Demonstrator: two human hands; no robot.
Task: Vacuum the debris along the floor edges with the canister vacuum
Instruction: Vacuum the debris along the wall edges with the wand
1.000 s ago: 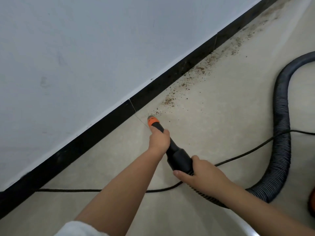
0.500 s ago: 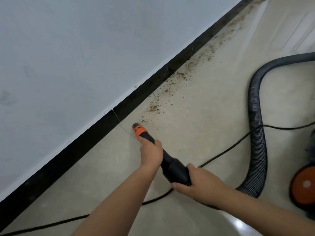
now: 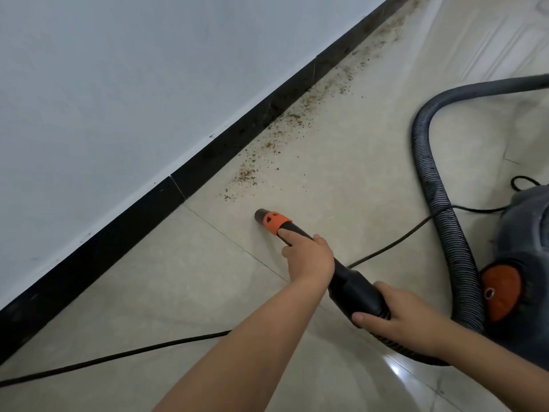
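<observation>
Left hand (image 3: pixel 309 258), right hand (image 3: pixel 407 321) gripping

Pale grey-white wall (image 3: pixel 118 84) w/ black skirting board (image 3: pixel 208 162) along its foot. Beige glossy floor tiles (image 3: pixel 178 292), thin grout lines, bright light glare at bottom right.

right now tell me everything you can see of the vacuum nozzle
The nozzle is a slim black tube with an orange collar just behind its dark round mouth; it looks like plastic. It slants low toward the floor, its mouth just short of the debris along the black baseboard. The left hand grips it behind the collar, index finger laid along it; the right hand holds the thicker black cuff where the ribbed hose joins.
</observation>
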